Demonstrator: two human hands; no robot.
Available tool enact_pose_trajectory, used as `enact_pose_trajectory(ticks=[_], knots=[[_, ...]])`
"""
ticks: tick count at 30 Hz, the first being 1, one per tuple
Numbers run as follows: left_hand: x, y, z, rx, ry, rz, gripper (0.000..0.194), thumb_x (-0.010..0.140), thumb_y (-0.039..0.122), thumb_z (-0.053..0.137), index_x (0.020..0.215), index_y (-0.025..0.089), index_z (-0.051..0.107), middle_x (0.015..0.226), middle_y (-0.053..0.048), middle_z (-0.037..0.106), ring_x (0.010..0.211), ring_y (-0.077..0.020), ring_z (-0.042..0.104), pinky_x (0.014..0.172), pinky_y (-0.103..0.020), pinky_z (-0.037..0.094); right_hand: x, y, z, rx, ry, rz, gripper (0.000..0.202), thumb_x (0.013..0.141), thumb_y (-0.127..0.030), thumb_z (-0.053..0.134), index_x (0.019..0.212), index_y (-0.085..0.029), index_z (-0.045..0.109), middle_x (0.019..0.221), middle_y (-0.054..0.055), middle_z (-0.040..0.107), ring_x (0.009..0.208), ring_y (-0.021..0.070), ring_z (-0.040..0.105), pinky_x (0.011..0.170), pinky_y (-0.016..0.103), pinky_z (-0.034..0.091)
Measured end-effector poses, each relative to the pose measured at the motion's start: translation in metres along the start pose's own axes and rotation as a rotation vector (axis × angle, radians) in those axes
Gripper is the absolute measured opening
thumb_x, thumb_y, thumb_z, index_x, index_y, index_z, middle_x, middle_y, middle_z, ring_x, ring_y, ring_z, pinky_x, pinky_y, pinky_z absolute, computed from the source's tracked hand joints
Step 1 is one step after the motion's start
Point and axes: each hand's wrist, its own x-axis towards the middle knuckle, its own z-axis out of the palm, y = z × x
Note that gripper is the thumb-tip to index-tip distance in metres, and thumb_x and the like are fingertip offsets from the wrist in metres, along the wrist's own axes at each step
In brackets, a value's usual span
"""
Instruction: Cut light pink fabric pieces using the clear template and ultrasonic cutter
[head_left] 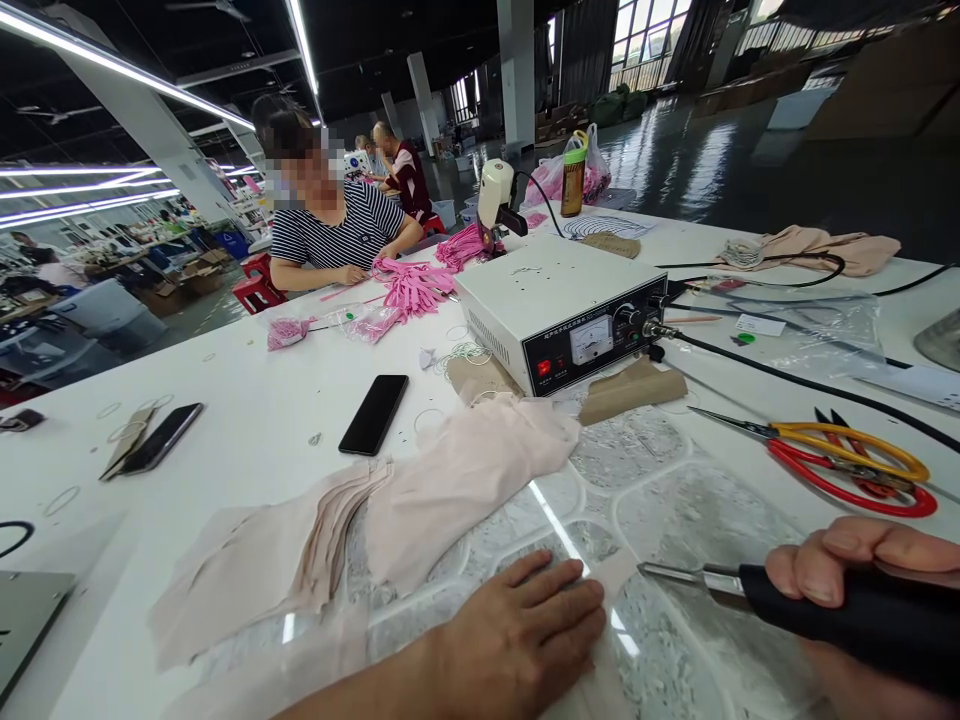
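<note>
- Presses a pale fabric strip onto a grey marbled mat with the left grip, laid flat and clasping nothing
- Clenches a black-handled tool in the right grip, with its thin metal tip aimed leftward
- Has the strip to the left of the right grip, in line with the tool; has the left grip nearer, touching it
- Meets or nearly meets the strip's right edge with the tip; cannot tell contact from a slight gap
- Runs the tool's long axis from side to side, dipping a little toward the right; shows the strip's only in part, slanting up and right, and hides the rest beneath the left grip
- Counts one layered stack of pale fabric and one bunched pale piece; cannot number the layers
- Counts one power unit, one bottle and two dark phones on the counter
- Counts two heaps of pink strips near one co-worker in a striped top across the counter
- Cannot number the scissors, tangled beyond the right grip
</note>
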Motion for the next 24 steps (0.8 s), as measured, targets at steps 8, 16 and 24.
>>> enact_pose_trajectory(ticks=[8, 16, 24], knots=[[0.000, 0.001, 0.000, 0.002, 0.002, 0.004, 0.029, 0.099, 0.024, 0.042, 0.121, 0.010, 0.055, 0.132, -0.008, 0.057, 0.128, -0.0204, 0.047, 0.111, -0.035, 0.035, -0.004, -0.017, 0.018, -0.099, -0.082, -0.007, 0.025, 0.063, -0.047, 0.064, 0.072, -0.027, 0.052, 0.073, 0.001, 0.047, 0.052, 0.0184, 0.040, 0.043, 0.044, 0.043], [-0.001, 0.000, 0.001, 0.003, 0.026, 0.008, 0.029, 0.099, 0.023, 0.043, 0.121, 0.010, 0.055, 0.131, -0.009, 0.058, 0.127, -0.0208, 0.048, 0.111, -0.035, 0.035, -0.001, -0.012, 0.017, -0.024, -0.071, -0.006, 0.027, 0.063, -0.047, 0.067, 0.075, -0.028, 0.052, 0.080, -0.001, 0.043, 0.054, 0.0170, 0.039, 0.044, 0.041, 0.042], [-0.003, 0.000, 0.004, 0.001, 0.025, 0.007, 0.030, 0.099, 0.025, 0.043, 0.122, 0.010, 0.055, 0.133, -0.007, 0.056, 0.130, -0.0210, 0.046, 0.112, -0.035, 0.033, -0.001, -0.009, 0.033, -0.018, -0.126, -0.064, 0.021, 0.069, -0.044, 0.061, 0.075, -0.027, 0.050, 0.074, -0.001, 0.042, 0.054, 0.0178, 0.037, 0.044, 0.037, 0.040]])
